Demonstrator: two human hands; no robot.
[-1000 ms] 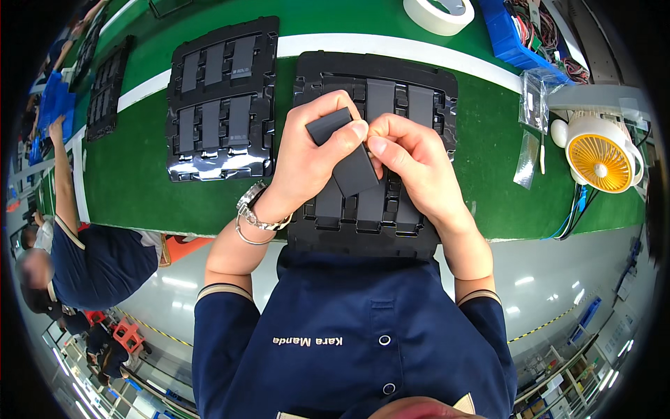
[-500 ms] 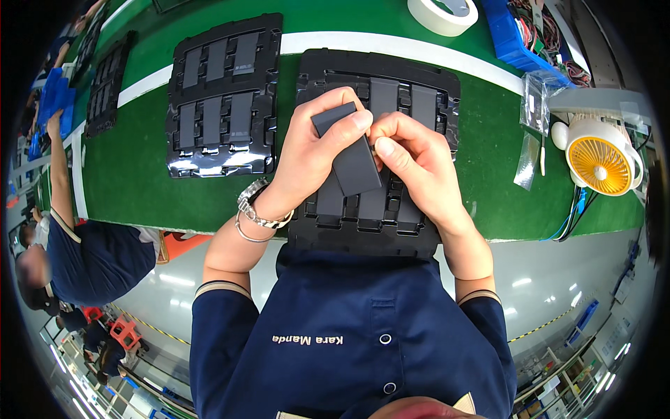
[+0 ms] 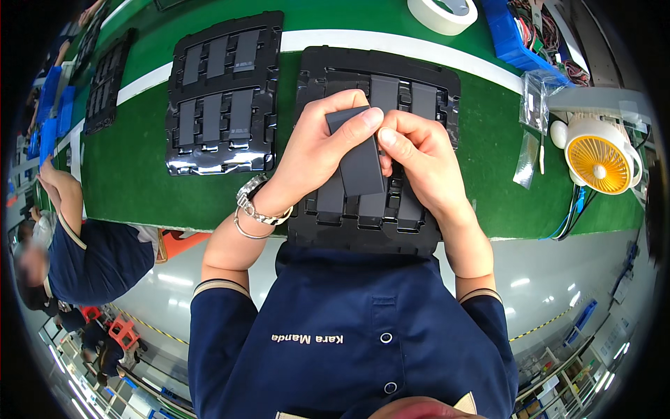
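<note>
A flat dark grey rectangular block (image 3: 361, 167) is gripped in my left hand (image 3: 322, 143), the thumb lying across its upper face. My right hand (image 3: 423, 157) pinches thumb and forefinger together at the block's right edge; whatever is between those fingertips is too small to make out. Under both hands lies a black moulded plastic tray (image 3: 314, 241), its slots holding several similar grey blocks, partly hidden by my hands. The held block is tilted above the tray.
Another black tray (image 3: 269, 150) of grey blocks lies to the left, with one more tray (image 3: 108, 91) beyond. White tape (image 3: 447, 21), a blue bin (image 3: 504, 42) with wires, clear plastic bags (image 3: 534, 105) and a yellow-and-white fan (image 3: 599, 164) stand right. A co-worker (image 3: 101, 258) is at the left.
The block in my left hand has turned a little more upright and shifted slightly right. My right hand's pinch stays at its edge. The co-worker's arm at the left has drawn back.
</note>
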